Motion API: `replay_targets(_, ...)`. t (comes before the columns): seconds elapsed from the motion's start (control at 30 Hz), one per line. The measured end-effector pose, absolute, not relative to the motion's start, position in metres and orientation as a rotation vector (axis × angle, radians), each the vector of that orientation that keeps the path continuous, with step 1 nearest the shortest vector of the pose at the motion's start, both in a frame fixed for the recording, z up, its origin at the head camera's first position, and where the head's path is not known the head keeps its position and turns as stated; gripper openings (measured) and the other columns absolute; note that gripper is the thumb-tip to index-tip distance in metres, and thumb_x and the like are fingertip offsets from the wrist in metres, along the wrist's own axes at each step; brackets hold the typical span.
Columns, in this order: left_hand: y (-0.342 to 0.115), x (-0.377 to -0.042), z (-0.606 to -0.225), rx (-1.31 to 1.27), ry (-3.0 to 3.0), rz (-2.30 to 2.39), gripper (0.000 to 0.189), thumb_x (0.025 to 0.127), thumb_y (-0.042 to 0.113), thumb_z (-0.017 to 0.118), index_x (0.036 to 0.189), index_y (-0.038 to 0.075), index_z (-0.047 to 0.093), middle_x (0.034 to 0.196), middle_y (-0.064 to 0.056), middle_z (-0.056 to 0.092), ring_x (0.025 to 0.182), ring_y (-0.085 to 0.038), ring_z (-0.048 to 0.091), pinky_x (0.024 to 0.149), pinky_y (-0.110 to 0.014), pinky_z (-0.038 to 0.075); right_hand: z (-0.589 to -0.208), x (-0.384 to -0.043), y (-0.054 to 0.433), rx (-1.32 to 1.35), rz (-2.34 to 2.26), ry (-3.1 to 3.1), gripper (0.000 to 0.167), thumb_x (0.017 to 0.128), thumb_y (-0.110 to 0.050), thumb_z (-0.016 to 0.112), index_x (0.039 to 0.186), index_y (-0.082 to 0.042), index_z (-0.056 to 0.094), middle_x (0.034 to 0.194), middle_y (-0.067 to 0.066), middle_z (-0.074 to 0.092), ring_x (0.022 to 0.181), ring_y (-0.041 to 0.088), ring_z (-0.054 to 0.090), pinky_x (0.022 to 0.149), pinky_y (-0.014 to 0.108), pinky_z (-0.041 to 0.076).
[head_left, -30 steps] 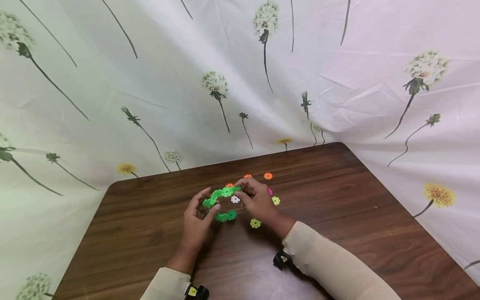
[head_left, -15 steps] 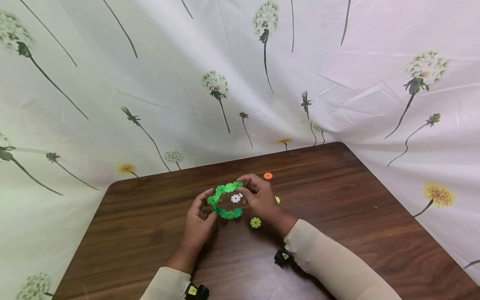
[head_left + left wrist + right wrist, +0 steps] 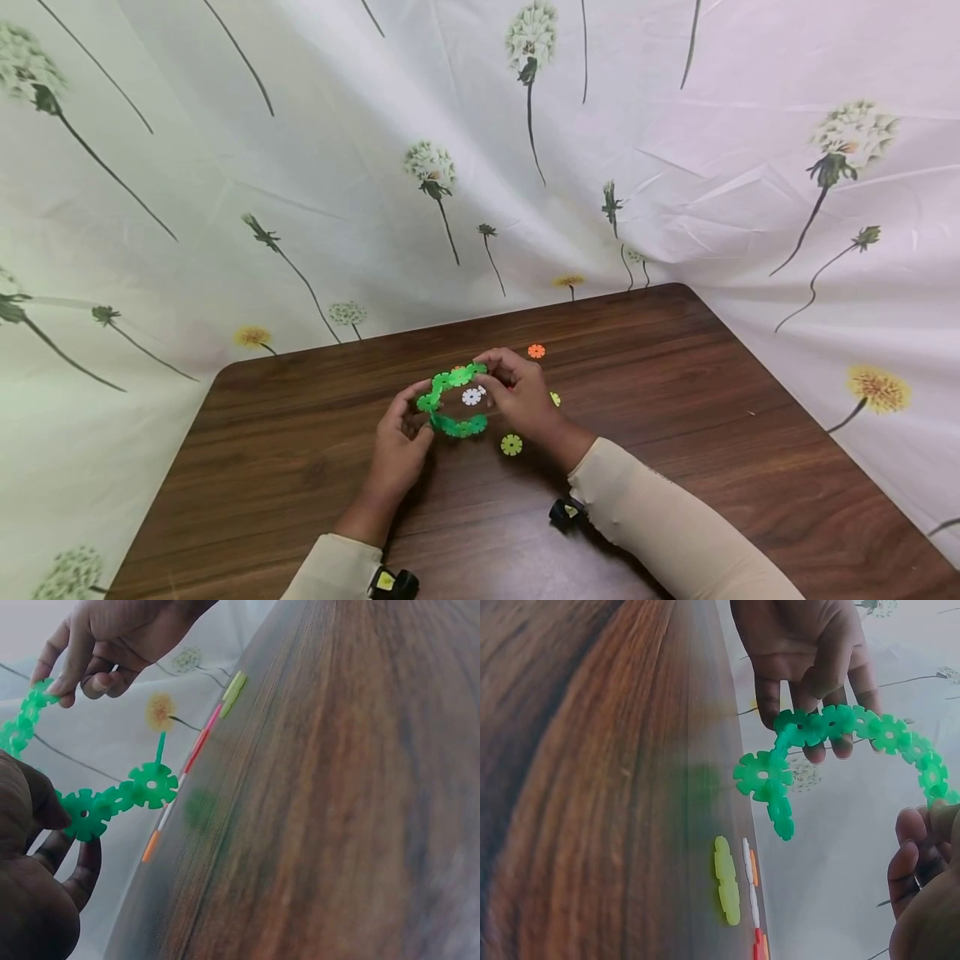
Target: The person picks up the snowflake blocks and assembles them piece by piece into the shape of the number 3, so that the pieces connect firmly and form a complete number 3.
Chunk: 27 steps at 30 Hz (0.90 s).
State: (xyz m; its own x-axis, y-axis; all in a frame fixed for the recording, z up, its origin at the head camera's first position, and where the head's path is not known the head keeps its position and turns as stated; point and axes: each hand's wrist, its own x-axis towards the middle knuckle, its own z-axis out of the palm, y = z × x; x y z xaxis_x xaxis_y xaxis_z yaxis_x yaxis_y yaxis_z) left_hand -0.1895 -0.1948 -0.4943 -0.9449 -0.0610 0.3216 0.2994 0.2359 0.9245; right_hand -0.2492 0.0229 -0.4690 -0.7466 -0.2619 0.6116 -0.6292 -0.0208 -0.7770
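Note:
A curved chain of green flower-shaped interlocking discs [image 3: 459, 377] is held up above the table by both hands. My left hand [image 3: 401, 437] pinches it along its left bend, thumb in front. At its upper right end my right hand [image 3: 517, 392] pinches the last disc between thumb and forefinger. The chain's lower end hangs free, curving to the right. In the right wrist view the linked green discs [image 3: 889, 733] arch from the left hand [image 3: 810, 656] to the right hand [image 3: 930, 889].
White discs [image 3: 471, 397] lie behind the chain on the brown wooden table [image 3: 300, 467]. A yellow-green disc [image 3: 512, 445] is near the right wrist, an orange disc [image 3: 536, 351] farther back. Other discs are partly hidden by the right hand. A dandelion-print cloth [image 3: 337, 167] hangs behind.
Over the first half second both hands shifted slightly right with the green chain, and the right hand came to cover some loose discs. Since then almost nothing has moved.

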Motion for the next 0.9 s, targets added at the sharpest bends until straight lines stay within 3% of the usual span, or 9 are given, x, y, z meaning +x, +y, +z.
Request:
replay_targets(0.23,-0.196,-0.188,-0.491,-0.233,-2.198,-1.740,0.063,0.094,-0.024,0.053,0.151,0.003,0.059,0.137,-0.022,0.069,0.114,-0.015,0.070,0.093,-0.019,0.056,-0.469,-0.252,0.020,0.946,1.827,-1.976,0.020,0.103,0.004,0.071,0.122,0.003,0.069,0.086,0.026,0.066,0.062,0.044,0.059,0.057,0.030,0.056)
replay_targets(0.43,-0.195,-0.186,-0.492,-0.208,-2.161,-1.817,0.056,0.097,-0.016,0.056,0.149,0.003,0.061,0.142,-0.017,0.066,0.114,-0.010,0.066,0.093,-0.018,0.055,-0.467,-0.251,0.021,0.954,1.815,-1.962,0.020,0.100,0.008,0.072,0.120,0.005,0.070,0.086,0.028,0.067,0.058,0.019,0.060,0.056,0.028,0.055)
replay_targets(0.5,-0.194,-0.186,-0.494,-0.203,-2.145,-1.836,0.052,0.099,-0.015,0.057,0.148,0.002,0.062,0.140,-0.014,0.066,0.115,-0.010,0.066,0.093,-0.017,0.055,-0.466,-0.251,0.023,0.972,1.806,-1.966,0.020,0.100,0.007,0.072,0.120,0.006,0.069,0.085,0.025,0.067,0.058,0.020,0.060,0.056,0.029,0.056)
replay_targets(0.63,-0.195,-0.186,-0.496,-0.223,-2.129,-1.838,0.044,0.104,-0.010,0.059,0.147,0.002,0.063,0.141,-0.014,0.066,0.118,-0.006,0.065,0.096,-0.015,0.053,-0.465,-0.250,0.026,0.996,1.788,-1.991,0.019,0.100,0.006,0.073,0.119,0.004,0.070,0.083,0.021,0.067,0.058,0.034,0.061,0.055,0.034,0.057)
replay_targets(0.9,-0.193,-0.186,-0.496,-0.257,-2.134,-1.828,0.037,0.108,-0.001,0.062,0.145,0.001,0.064,0.140,-0.018,0.067,0.120,-0.008,0.065,0.096,-0.016,0.054,-0.468,-0.247,0.032,1.004,1.767,-2.039,0.019,0.100,0.004,0.074,0.119,0.001,0.071,0.086,0.024,0.068,0.058,0.033,0.064,0.058,0.034,0.061)
